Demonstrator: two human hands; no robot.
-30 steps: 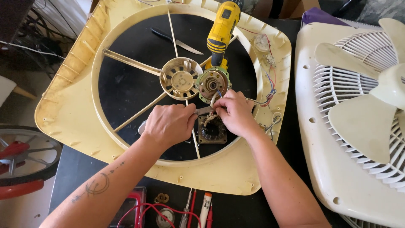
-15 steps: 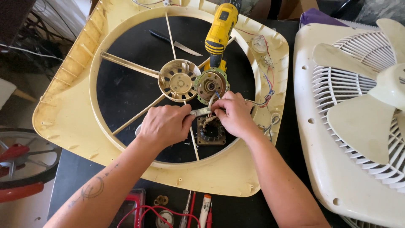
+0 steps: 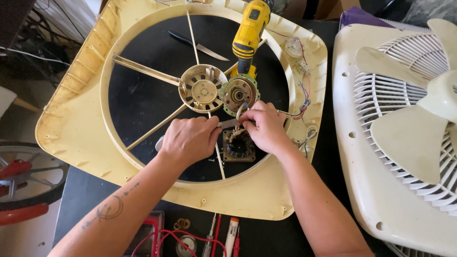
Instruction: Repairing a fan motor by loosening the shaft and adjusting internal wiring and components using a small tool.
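Over the black table, seen from the head camera, both hands work at the middle of a yellowed fan housing [image 3: 71, 128] lying flat. The left hand [image 3: 190, 139] is curled around a small silvery tool [image 3: 227, 123], most of it buried in the fist, so I can't make out what kind it is. The right hand [image 3: 266, 126] is pinched together on the tool's tip and some thin wires; its fingertips hide the exact spot. Just below the hands sits a square motor stator [image 3: 239, 146] with copper windings, its upper edge covered by them. Touching the right hand's far side is a round motor cap [image 3: 238, 93], and a yellow drill [image 3: 250, 31] lies beyond, its end cut off by the frame. A white fan grille with blades [image 3: 404, 143] lies to the right, partly out of view
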